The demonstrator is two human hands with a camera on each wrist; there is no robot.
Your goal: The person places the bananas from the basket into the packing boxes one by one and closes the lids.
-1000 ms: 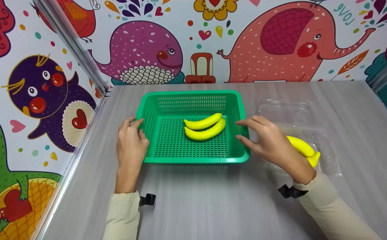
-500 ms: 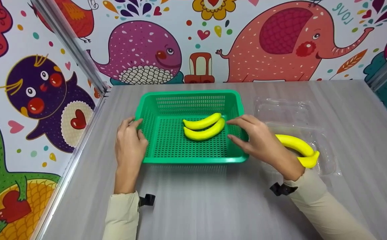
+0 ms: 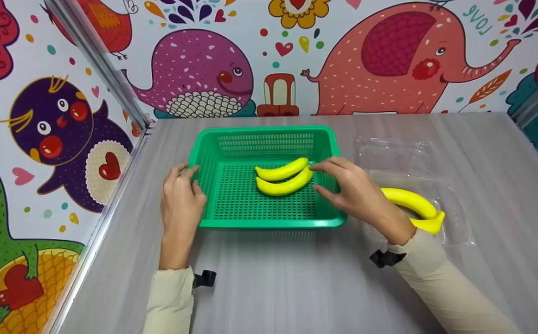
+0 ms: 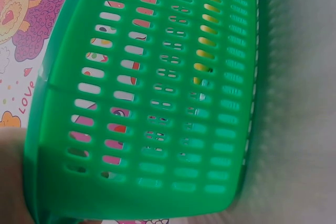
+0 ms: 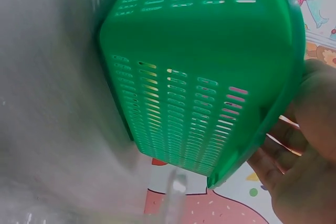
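Note:
In the head view a green plastic basket (image 3: 269, 222) stands on the table with two yellow bananas inside, an upper banana (image 3: 279, 172) and a lower banana (image 3: 282, 187), side by side. My left hand (image 3: 181, 199) holds the basket's left rim, fingers hooked over it; the left wrist view shows only a sliver of the hand beside the rim. Over the right rim reaches my right hand (image 3: 355, 192), thumb and fingers apart, fingertips close to the right end of the lower banana. From the right wrist view, its fingers (image 5: 278, 156) extend past the rim, their tips hidden behind it.
Right of the basket lies an opened clear plastic clamshell box (image 3: 457, 222) holding more bananas (image 3: 410, 199), partly hidden by my right forearm. Cartoon-printed walls (image 3: 292, 55) close off the back and left. The grey table (image 3: 269, 287) extends in front of the basket.
My right hand has moved left, from the basket's right rim to over its inside near the bananas. The left hand and the basket have stayed in place.

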